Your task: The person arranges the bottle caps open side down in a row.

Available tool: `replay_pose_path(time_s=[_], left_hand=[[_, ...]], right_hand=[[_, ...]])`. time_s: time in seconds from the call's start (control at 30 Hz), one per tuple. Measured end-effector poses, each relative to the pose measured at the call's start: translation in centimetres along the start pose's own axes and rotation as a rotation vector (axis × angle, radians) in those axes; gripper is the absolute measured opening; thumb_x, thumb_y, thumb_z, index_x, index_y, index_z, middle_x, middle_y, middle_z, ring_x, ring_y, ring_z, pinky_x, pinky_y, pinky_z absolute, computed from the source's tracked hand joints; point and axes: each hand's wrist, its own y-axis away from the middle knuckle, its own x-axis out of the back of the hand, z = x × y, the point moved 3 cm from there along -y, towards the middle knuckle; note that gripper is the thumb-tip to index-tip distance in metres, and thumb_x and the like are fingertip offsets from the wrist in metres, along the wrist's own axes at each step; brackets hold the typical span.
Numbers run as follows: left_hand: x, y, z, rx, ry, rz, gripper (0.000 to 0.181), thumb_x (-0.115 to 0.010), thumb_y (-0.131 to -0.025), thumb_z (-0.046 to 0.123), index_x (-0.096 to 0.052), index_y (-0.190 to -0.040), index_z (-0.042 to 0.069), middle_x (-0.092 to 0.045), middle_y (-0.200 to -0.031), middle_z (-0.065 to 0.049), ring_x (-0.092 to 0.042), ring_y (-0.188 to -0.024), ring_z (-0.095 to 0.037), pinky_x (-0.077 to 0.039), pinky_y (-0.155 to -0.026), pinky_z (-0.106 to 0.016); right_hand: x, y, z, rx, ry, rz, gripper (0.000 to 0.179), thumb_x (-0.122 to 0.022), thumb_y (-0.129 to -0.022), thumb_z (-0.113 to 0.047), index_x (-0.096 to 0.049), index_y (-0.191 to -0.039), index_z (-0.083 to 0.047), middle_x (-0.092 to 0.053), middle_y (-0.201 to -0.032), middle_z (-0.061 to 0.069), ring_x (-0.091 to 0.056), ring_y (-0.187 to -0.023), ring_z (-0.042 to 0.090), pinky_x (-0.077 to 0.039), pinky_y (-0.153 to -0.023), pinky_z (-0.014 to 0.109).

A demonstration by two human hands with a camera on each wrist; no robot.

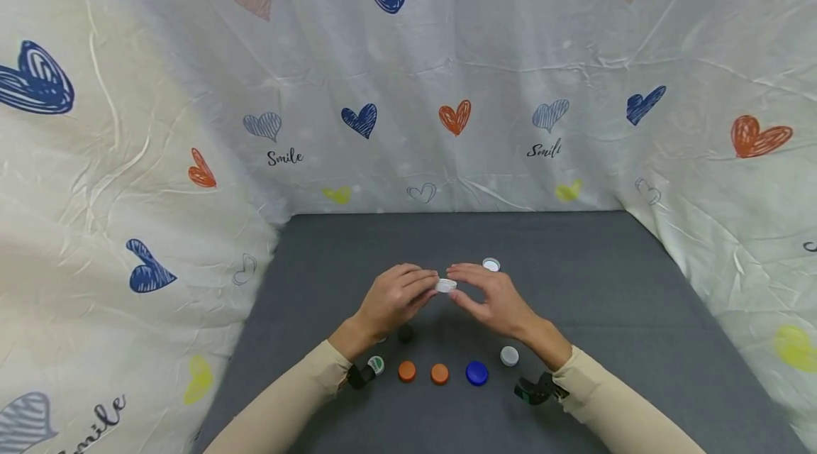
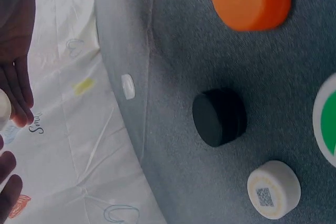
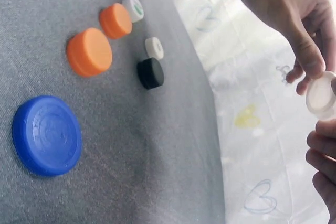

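A white bottle cap (image 1: pixel 446 285) is held up above the table between the hands. My left hand (image 1: pixel 398 296) pinches it at its left edge; in the right wrist view the thumb lies against the cap (image 3: pixel 320 98). Close by on the other side is my right hand (image 1: pixel 493 301), its fingers fairly straight and its thumb near the cap's right edge. Whether that thumb touches cannot be told. Only part of the cap (image 2: pixel 4 109) shows at the left wrist view's border.
On the dark grey cloth (image 1: pixel 606 284) lie two orange caps (image 1: pixel 406 371), a blue cap (image 1: pixel 476 373), a black cap (image 3: pixel 150 73), a white cap with a green top (image 1: pixel 376 365), and other white caps (image 1: pixel 509 356). Another white cap (image 1: pixel 491 264) lies behind my right hand. A heart-printed sheet (image 1: pixel 408 71) hangs around.
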Motion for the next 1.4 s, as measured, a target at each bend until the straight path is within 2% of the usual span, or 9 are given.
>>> replay_pose_path(time_s=[0.17,0.5,0.63,0.73,0.83,1.03,1.13,1.23,1.4], left_hand=[[-0.4,0.4,-0.6,0.153,0.111,-0.032,0.025,-0.078,-0.089,0.020,-0.075,-0.112,0.010,-0.076,-0.108,0.000,-0.069,-0.097,-0.014,-0.058,-0.084,-0.030],[-0.9,1.2,-1.5,0.663,0.615,-0.153,0.020,-0.071,-0.095,0.034,-0.079,-0.104,0.017,-0.076,-0.094,0.004,-0.072,-0.076,-0.013,-0.060,-0.067,-0.031],[-1.2,1.5,-1.5,0.762,0.698,-0.217,0.021,-0.071,-0.094,0.038,-0.079,-0.102,0.020,-0.076,-0.092,0.006,-0.073,-0.077,-0.019,-0.059,-0.066,-0.029],[-1.3,1.5,-1.4,0.761,0.708,-0.241,0.022,-0.070,-0.095,0.039,-0.079,-0.102,0.020,-0.076,-0.093,0.007,-0.073,-0.078,-0.016,-0.059,-0.068,-0.029],[-0.9,1.4,-1.3,0.701,0.665,-0.238,0.023,-0.069,-0.096,0.036,-0.078,-0.107,0.019,-0.076,-0.097,0.006,-0.071,-0.080,-0.010,-0.060,-0.069,-0.030],[-0.1,1.1,-1.1,0.451,0.436,-0.167,0.033,-0.077,-0.089,0.027,-0.073,-0.120,0.014,-0.075,-0.112,-0.002,-0.070,-0.088,-0.012,-0.060,-0.072,-0.033],[0.0,0.8,-0.8,0.344,0.329,-0.166,0.041,-0.081,-0.086,0.026,-0.071,-0.123,0.013,-0.073,-0.118,-0.002,-0.070,-0.095,-0.014,-0.059,-0.078,-0.032],[-0.1,0.6,-0.5,0.286,0.255,-0.193,0.042,-0.083,-0.085,0.027,-0.072,-0.122,0.013,-0.073,-0.117,0.001,-0.068,-0.099,-0.013,-0.058,-0.084,-0.030],[-0.7,0.8,-0.2,0.255,0.160,-0.288,0.037,-0.083,-0.084,0.031,-0.074,-0.117,0.016,-0.075,-0.111,0.004,-0.067,-0.098,-0.010,-0.057,-0.084,-0.029]], right_hand=[[0.4,0.2,0.3,0.021,0.058,0.031,0.041,-0.076,-0.091,-0.028,-0.069,-0.129,-0.016,-0.067,-0.131,0.005,-0.061,-0.126,0.021,-0.051,-0.102,0.044],[0.4,0.1,-0.4,0.216,0.146,0.106,0.059,-0.088,-0.076,-0.016,-0.067,-0.131,-0.008,-0.067,-0.130,0.011,-0.061,-0.125,0.030,-0.048,-0.105,0.043],[0.0,-0.1,-0.8,0.252,0.156,0.092,0.060,-0.088,-0.075,-0.015,-0.067,-0.130,-0.007,-0.067,-0.130,0.011,-0.061,-0.124,0.032,-0.048,-0.106,0.045],[-0.2,-0.1,-1.0,0.261,0.161,0.081,0.057,-0.089,-0.075,-0.015,-0.069,-0.128,-0.006,-0.068,-0.129,0.011,-0.062,-0.123,0.032,-0.046,-0.108,0.047],[-0.1,0.1,-0.9,0.256,0.173,0.076,0.054,-0.088,-0.076,-0.017,-0.070,-0.126,-0.005,-0.068,-0.128,0.010,-0.062,-0.124,0.031,-0.046,-0.108,0.047],[0.1,0.5,-0.5,0.221,0.188,0.077,0.052,-0.086,-0.080,-0.021,-0.069,-0.126,-0.007,-0.069,-0.127,0.011,-0.061,-0.124,0.030,-0.047,-0.106,0.047],[-0.1,0.6,-0.4,0.202,0.175,0.064,0.050,-0.084,-0.082,-0.023,-0.068,-0.128,-0.008,-0.068,-0.128,0.010,-0.061,-0.125,0.030,-0.047,-0.106,0.047],[-0.4,0.7,-0.3,0.186,0.158,0.039,0.049,-0.083,-0.083,-0.023,-0.068,-0.128,-0.009,-0.068,-0.128,0.010,-0.060,-0.125,0.029,-0.048,-0.106,0.048],[-1.2,1.0,-0.3,0.164,0.174,-0.014,0.048,-0.085,-0.080,-0.022,-0.071,-0.123,-0.006,-0.070,-0.125,0.011,-0.063,-0.122,0.029,-0.049,-0.104,0.048]])
